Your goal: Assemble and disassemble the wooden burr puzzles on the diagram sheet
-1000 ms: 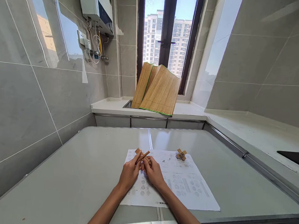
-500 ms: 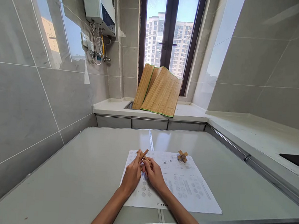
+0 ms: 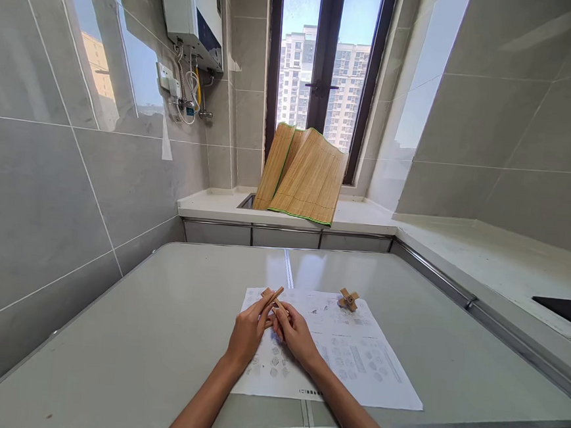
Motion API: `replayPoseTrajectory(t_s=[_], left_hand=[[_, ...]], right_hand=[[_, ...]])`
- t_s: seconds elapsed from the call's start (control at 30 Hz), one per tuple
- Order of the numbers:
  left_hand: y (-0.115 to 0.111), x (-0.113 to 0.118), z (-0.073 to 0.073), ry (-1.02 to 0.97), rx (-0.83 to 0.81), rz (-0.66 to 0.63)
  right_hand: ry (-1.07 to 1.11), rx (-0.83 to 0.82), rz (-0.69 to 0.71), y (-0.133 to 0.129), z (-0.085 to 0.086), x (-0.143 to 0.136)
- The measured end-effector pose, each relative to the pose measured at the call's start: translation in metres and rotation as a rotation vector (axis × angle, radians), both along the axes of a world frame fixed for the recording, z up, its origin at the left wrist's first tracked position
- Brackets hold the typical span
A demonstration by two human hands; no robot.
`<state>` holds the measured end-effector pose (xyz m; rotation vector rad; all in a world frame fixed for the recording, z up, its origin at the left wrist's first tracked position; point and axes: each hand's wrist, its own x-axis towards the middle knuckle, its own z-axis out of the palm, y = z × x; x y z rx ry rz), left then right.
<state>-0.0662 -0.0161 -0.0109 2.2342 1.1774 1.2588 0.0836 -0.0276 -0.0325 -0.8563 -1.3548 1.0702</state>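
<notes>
My left hand (image 3: 249, 330) and my right hand (image 3: 295, 330) meet over the left part of a printed paper sheet (image 3: 376, 379). Between them is a small assembly of crossed wooden strips (image 3: 276, 295), its ends poking out above the fingers. Both hands are closed around it, the left gripping from the left side and the right from the right. The fingers cover most of its lower part. On the sheet's upper right lies another small wooden piece shaped like a cross (image 3: 348, 300), with a round dark centre; neither hand touches it.
The sheet lies on a pale folding table (image 3: 167, 336) with a seam down its middle. Beyond the table, a bamboo mat (image 3: 311, 176) leans before the window on a white counter (image 3: 207, 200). A white water heater (image 3: 190, 9) hangs on the left wall.
My left hand has shifted slightly to the left and turned a little around the wooden strips. The right hand stays almost where it was.
</notes>
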Motion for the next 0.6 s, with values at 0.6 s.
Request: replayPoseTrajectory(t_s=[0.6], left_hand=[[-0.0024,-0.0039,0.0088,-0.018,-0.018,-0.121]], right_hand=[[0.257,-0.222,0.23,-0.0012,0.0068,0.006]])
